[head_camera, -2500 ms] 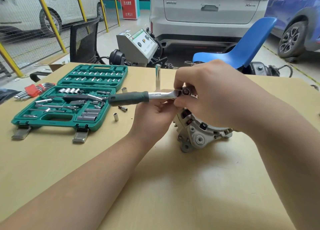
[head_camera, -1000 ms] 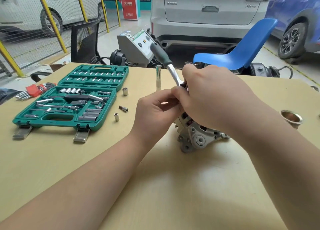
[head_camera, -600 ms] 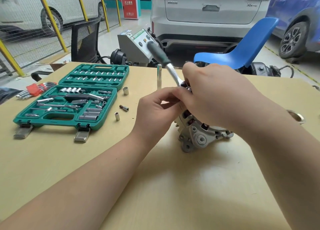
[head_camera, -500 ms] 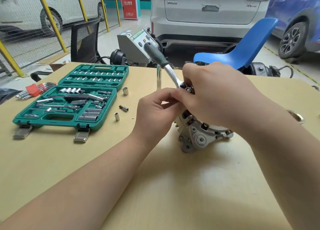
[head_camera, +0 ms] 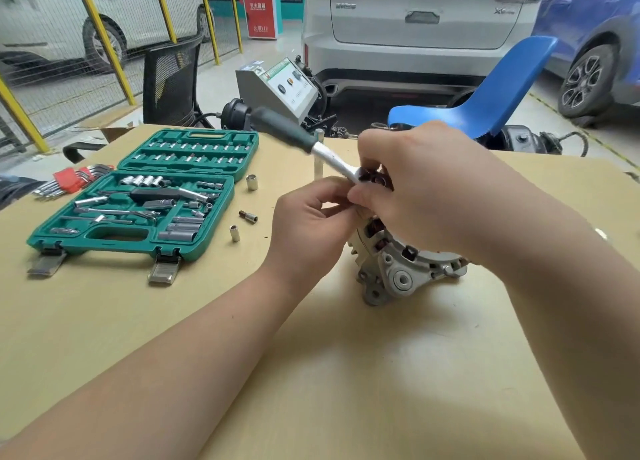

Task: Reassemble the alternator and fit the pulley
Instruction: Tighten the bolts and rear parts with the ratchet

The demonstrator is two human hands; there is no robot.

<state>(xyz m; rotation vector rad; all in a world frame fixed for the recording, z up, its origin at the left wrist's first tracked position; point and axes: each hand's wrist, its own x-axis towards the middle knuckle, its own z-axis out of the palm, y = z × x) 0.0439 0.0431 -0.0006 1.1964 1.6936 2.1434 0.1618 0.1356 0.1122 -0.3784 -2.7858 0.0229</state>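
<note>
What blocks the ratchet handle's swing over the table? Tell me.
Possibly one thing: the tall upright socket stands on the table just beside the ratchet shaft. The handle appears to pass above it. The loose sockets lie lower.

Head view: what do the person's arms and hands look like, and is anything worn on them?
Both forearms are bare up to the frame edge: no sleeves in view. The left hand and right hand wear no gloves. No watch, bracelet or ring shows on the visible wrists and fingers. No markings or tape are seen.
</note>
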